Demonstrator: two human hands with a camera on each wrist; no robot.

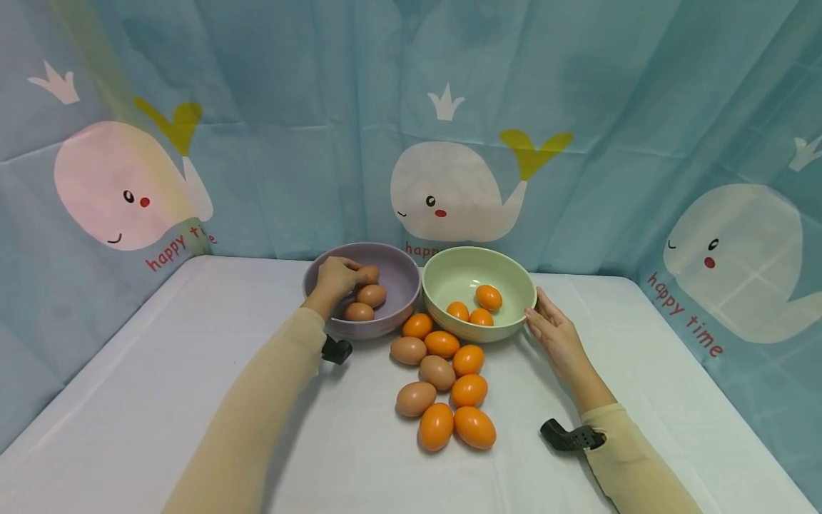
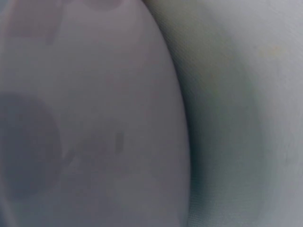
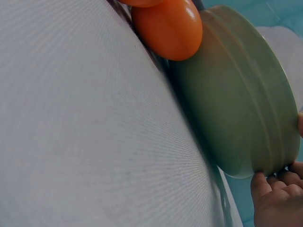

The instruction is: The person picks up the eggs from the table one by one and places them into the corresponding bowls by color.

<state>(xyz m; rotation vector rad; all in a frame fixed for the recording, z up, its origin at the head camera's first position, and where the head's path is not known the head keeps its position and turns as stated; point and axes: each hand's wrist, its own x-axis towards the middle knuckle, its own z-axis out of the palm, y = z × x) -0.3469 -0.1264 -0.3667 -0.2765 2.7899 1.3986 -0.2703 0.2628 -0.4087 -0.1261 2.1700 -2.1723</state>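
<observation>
My left hand (image 1: pixel 337 278) reaches into the purple bowl (image 1: pixel 403 278) and its fingertips hold a brown egg (image 1: pixel 369 274). Two more brown eggs (image 1: pixel 371 295) lie in that bowl, close by the hand. At the right side of the pale green bowl (image 1: pixel 443 275), my right hand (image 1: pixel 557 335) holds the rim and outer wall; its fingertips meet the wall in the right wrist view (image 3: pixel 279 198). Three orange eggs (image 1: pixel 489 298) sit inside the green bowl. In the left wrist view only the blurred outer wall of the purple bowl (image 2: pixel 118 118) shows, without the hand.
In front of the bowls, several orange eggs (image 1: pixel 474 427) and three brown eggs (image 1: pixel 416 398) lie loose on the white tabletop (image 1: pixel 359 457). The bowls stand side by side. Behind the table hangs a blue curtain (image 1: pixel 289 178) with whale prints.
</observation>
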